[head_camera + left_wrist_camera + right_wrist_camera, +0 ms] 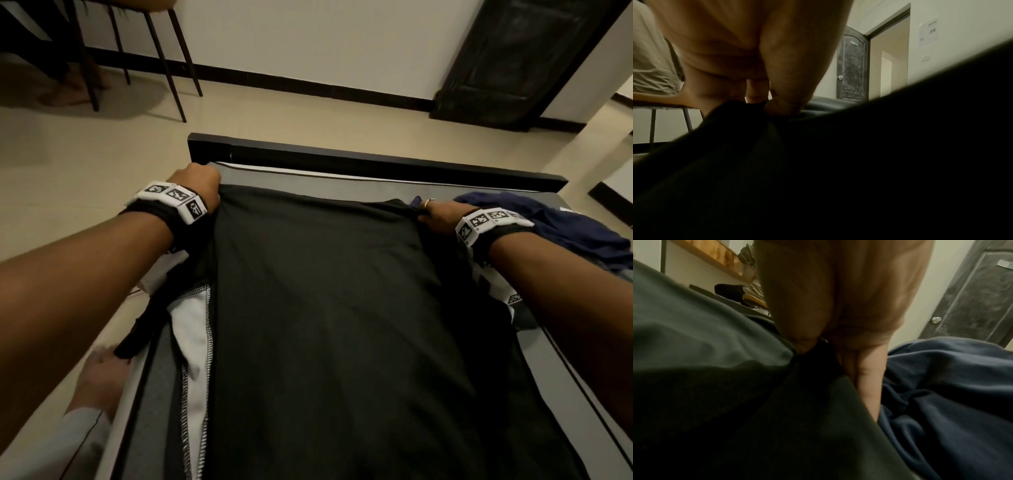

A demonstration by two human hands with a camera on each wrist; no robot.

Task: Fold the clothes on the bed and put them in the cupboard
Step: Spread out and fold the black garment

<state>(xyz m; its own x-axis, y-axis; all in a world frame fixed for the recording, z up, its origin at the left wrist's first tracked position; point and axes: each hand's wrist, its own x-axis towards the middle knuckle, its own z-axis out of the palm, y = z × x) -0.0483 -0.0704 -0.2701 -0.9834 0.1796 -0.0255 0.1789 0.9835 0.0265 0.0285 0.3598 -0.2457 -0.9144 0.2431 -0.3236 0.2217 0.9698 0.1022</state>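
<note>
On the bed (342, 185) a black shirt (342, 291) lies spread flat, with a blue garment (561, 226) heaped at its right. The left hand (197, 186) and right hand (442, 216) each pinch a far corner of the shirt, fingers curled into the cloth. It looks light, limp and a little slick, so corners and seams give the surest hold.
</note>
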